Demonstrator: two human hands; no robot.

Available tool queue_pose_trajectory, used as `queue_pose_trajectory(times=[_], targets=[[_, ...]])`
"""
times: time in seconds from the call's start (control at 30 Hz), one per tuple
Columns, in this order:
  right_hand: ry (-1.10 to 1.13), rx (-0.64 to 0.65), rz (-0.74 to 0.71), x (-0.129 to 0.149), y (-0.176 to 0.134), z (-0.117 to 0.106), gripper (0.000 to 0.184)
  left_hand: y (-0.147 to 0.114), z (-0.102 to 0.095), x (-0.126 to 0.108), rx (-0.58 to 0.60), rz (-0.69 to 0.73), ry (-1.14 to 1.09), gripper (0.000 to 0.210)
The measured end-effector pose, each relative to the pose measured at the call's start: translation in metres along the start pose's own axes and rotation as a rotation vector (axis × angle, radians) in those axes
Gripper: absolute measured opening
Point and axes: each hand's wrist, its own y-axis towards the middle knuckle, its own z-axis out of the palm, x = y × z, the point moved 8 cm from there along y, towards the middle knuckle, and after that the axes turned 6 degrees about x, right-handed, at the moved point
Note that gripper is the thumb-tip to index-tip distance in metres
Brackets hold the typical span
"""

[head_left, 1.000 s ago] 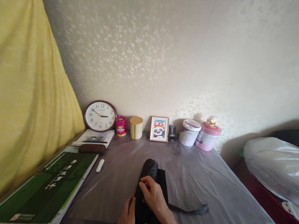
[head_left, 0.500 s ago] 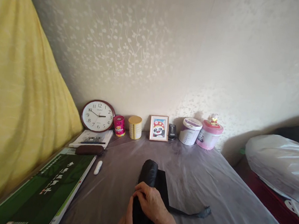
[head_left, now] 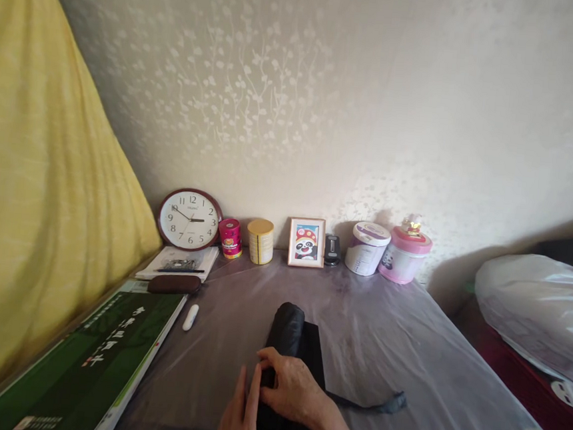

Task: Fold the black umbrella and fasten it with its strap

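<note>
Black rolled bundle (head_left: 285, 329), long axis 12–6 o'clock on desk (head_left: 380, 344); right hand (head_left: 291, 389) grips its near end, left hand (head_left: 238, 418) flat-fingered against its 9 o'clock side.

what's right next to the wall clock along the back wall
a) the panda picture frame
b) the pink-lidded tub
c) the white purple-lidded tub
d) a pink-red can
d: the pink-red can stands just right of the wall clock, with a yellow can next; the panda picture frame and both tubs sit further right.
</note>
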Motion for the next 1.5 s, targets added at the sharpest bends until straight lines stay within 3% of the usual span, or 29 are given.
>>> queue_pose_trajectory(times=[0.2,0.4,0.47,0.53,0.63,0.7,1.0,1.27,1.37,1.5], targets=[[-0.037,0.041,-0.081,0.006,0.0,0.002,0.056,0.006,0.003,-0.008,0.045,0.072,-0.071,0.082],[-0.015,0.139,-0.203,0.016,-0.004,-0.003,0.074,0.007,0.016,0.004,0.051,0.093,-0.198,0.078],[0.051,0.187,-0.228,0.017,-0.004,-0.002,0.072,0.007,0.017,0.007,0.033,0.11,-0.223,0.076],[0.126,0.137,-0.24,0.016,-0.003,-0.007,0.051,0.007,0.016,0.01,0.012,0.109,-0.228,0.072],[0.106,-0.076,-0.301,0.012,-0.003,-0.019,0.026,0.008,0.015,0.014,0.022,0.077,-0.213,0.071],[0.001,-0.147,-0.359,0.01,-0.003,-0.019,0.024,0.009,0.014,0.013,0.044,0.07,-0.216,0.074],[-0.308,-0.176,-0.413,-0.022,0.043,-0.006,0.027,0.01,0.014,0.012,0.104,-0.031,-0.334,0.079],[-0.355,-0.221,-0.308,-0.05,0.085,-0.027,0.029,0.01,0.015,0.013,0.129,-0.012,-0.283,0.077],[-0.303,-0.259,-0.203,-0.062,0.095,-0.036,0.028,0.011,0.014,0.012,0.127,0.013,-0.283,0.077],[-0.21,-0.408,-0.022,-0.083,0.087,-0.058,0.028,0.009,0.01,0.009,0.091,0.026,-0.287,0.076]])
